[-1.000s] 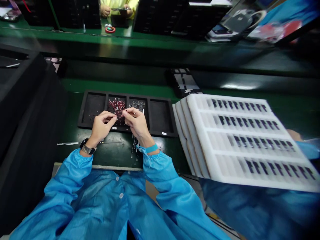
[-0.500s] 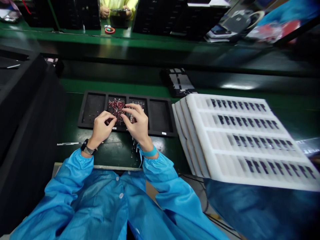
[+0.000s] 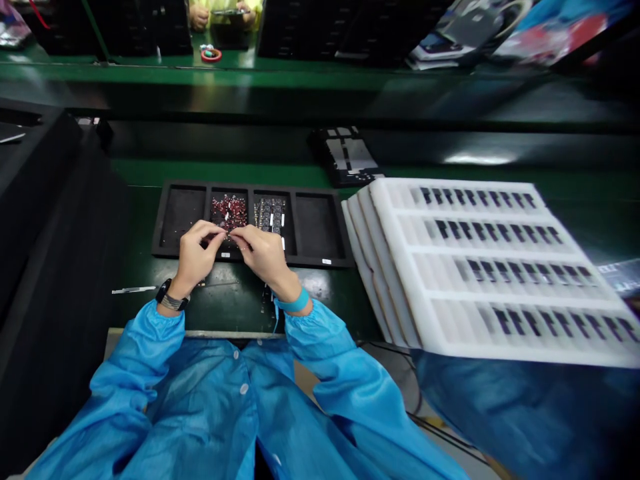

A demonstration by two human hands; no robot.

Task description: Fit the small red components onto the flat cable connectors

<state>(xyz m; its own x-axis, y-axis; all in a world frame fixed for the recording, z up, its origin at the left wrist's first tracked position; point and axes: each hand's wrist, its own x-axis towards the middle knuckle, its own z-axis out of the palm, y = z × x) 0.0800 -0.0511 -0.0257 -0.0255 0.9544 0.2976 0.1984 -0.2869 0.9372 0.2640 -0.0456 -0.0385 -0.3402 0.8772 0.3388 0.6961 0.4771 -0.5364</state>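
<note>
My left hand [image 3: 197,252] and my right hand [image 3: 265,255] meet fingertip to fingertip over the front edge of a black compartment tray [image 3: 320,230]. Each pinches at a tiny piece that is too small to name. Just beyond my fingertips, one compartment holds a heap of small red and black parts with pale ends [image 3: 229,210]. In the compartment to its right, partly behind my right hand, lie small circuit strips with white labels [image 3: 271,217]. The leftmost compartment holds a few dark specks.
White foam trays [image 3: 425,267] with rows of black-tipped strips are stacked at the right. Black foam blocks [image 3: 60,253] rise on the left. A thin pale tool [image 3: 133,290] lies near my left wrist. Behind the tray sits a dark stack [image 3: 347,157]. Another person's hand [image 3: 199,17] shows across the bench.
My right hand has moved left and down, its spread fingers closing into a pinch against my left fingertips. The circuit strips are now more exposed. The whole view has shifted slightly.
</note>
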